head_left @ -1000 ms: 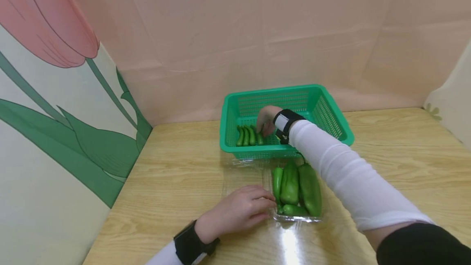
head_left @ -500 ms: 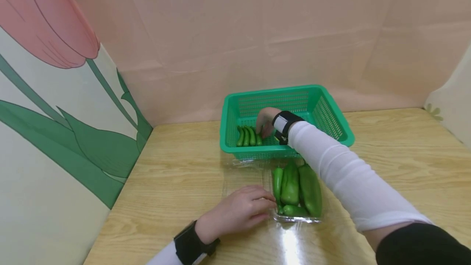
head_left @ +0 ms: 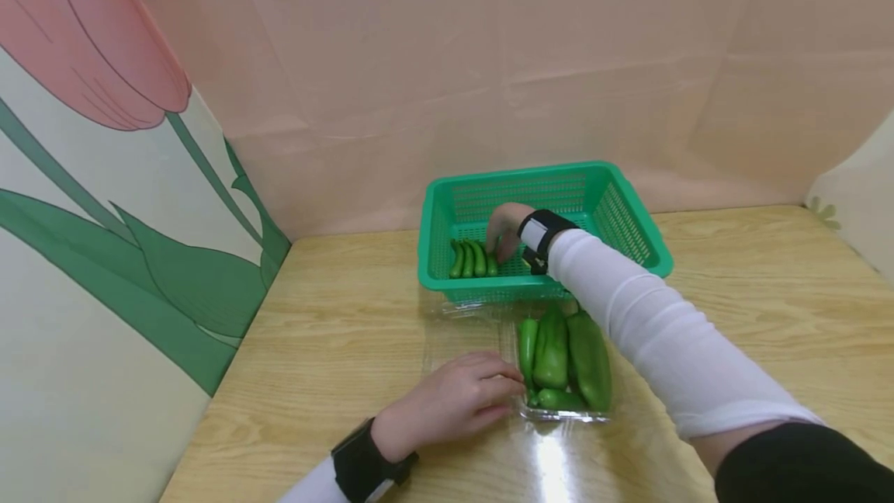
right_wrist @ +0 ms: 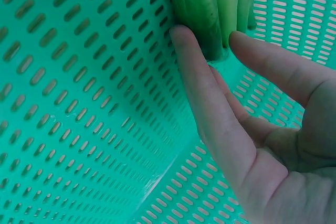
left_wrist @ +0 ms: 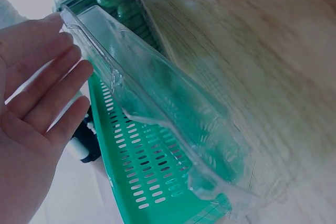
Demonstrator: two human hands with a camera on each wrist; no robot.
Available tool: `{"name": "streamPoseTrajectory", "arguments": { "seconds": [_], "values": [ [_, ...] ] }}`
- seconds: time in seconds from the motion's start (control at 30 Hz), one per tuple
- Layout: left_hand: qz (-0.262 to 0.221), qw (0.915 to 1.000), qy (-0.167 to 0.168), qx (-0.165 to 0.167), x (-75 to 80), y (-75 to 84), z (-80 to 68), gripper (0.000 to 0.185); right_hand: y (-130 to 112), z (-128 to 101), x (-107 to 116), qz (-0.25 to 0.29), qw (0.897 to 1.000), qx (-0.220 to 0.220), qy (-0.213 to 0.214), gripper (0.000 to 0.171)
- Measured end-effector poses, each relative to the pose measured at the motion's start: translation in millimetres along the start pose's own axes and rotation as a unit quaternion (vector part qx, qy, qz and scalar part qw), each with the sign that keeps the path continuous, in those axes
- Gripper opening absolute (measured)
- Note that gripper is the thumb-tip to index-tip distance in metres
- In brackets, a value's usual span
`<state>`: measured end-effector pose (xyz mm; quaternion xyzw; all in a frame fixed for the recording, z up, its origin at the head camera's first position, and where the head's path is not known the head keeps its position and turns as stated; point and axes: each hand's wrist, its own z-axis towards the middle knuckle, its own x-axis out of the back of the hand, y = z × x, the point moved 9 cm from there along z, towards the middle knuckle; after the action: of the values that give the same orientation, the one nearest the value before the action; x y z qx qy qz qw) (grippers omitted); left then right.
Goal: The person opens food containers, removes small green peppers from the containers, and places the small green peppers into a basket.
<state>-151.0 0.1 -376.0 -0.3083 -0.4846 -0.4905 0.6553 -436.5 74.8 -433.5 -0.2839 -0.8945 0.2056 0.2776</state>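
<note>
My right hand (head_left: pixel 504 230) reaches into a green slotted basket (head_left: pixel 433 200). Its straight fingers touch the end of a short row of small green peppers (head_left: pixel 472 258). In the right wrist view the forefinger of that hand (right_wrist: pixel 207 77) lies against the nearest pepper (right_wrist: pixel 197 9), with the thumb held apart. My left hand (head_left: pixel 457 396) rests on the flat lid of an opened clear plastic box (head_left: pixel 567 412), beside several larger green peppers (head_left: pixel 566 355). In the left wrist view the left hand (left_wrist: pixel 37 93) has straight fingers close to the box's rim (left_wrist: pixel 157 114).
The basket stands at the back of a wooden table (head_left: pixel 335 317), against a pink backdrop (head_left: pixel 489 60). A panel painted with a tulip (head_left: pixel 105 177) closes off the left side. The basket's wall (right_wrist: pixel 79 103) fills the right wrist view.
</note>
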Motion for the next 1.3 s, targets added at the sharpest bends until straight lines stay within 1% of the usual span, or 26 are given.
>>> {"name": "streamPoseTrajectory", "arguments": {
  "seconds": [0.17, 0.27, 0.37, 0.43, 0.57, 0.67, 0.73, 0.93, 0.97, 1.07, 1.2, 1.3],
  "values": [
    [0.006, 1.0, 0.005, -0.002, 0.3, -0.3, 1.2, 0.025, -1, -2, 5, -0.015, 1.0, 0.013, 0.012, 0.049],
    [-0.004, 0.9999, 0.01, 0.0, 0.8, -0.8, 2.0, 0.025, -3, -3, 11, -0.027, 0.998, 0.037, 0.033, 0.05],
    [-0.014, 0.9998, 0.016, -0.002, 1.7, -0.6, 3.2, 0.026, -3, -10, 17, -0.038, 0.996, 0.063, 0.049, 0.05],
    [-0.017, 0.9997, 0.019, -0.005, 2.3, 0.1, 4.0, 0.026, -5, -19, 19, -0.055, 0.994, 0.08, 0.054, 0.05],
    [-0.004, 0.9998, 0.016, -0.012, 2.5, 1.7, 4.3, 0.025, -9, -36, 22, -0.071, 0.99, 0.11, 0.06, 0.048],
    [-0.004, 0.9998, 0.014, -0.012, 2.5, 1.6, 3.4, 0.024, -12, -46, 25, -0.066, 0.988, 0.126, 0.051, 0.048],
    [-0.012, 0.9998, 0.014, -0.011, 2.6, 1.3, 2.5, 0.024, -14, -52, 28, -0.063, 0.988, 0.135, 0.048, 0.049],
    [-0.023, 0.9994, 0.022, -0.014, 3.5, 1.4, 1.1, 0.024, -19, -75, 43, -0.061, 0.983, 0.157, 0.074, 0.048],
    [-0.018, 0.9994, 0.023, -0.016, 3.4, 1.8, 1.0, 0.024, -20, -80, 44, -0.058, 0.982, 0.162, 0.077, 0.048],
    [-0.028, 0.9991, 0.027, -0.015, 3.3, 1.4, 0.9, 0.025, -24, -95, 45, -0.051, 0.98, 0.177, 0.072, 0.048],
    [-0.028, 0.9991, 0.029, -0.01, 3.6, 0.4, 0.7, 0.026, -28, -115, 45, -0.036, 0.977, 0.199, 0.065, 0.05],
    [-0.027, 0.9993, 0.027, -0.007, 3.4, -0.2, 0.4, 0.026, -29, -129, 44, -0.036, 0.973, 0.217, 0.072, 0.05]
  ]
}}
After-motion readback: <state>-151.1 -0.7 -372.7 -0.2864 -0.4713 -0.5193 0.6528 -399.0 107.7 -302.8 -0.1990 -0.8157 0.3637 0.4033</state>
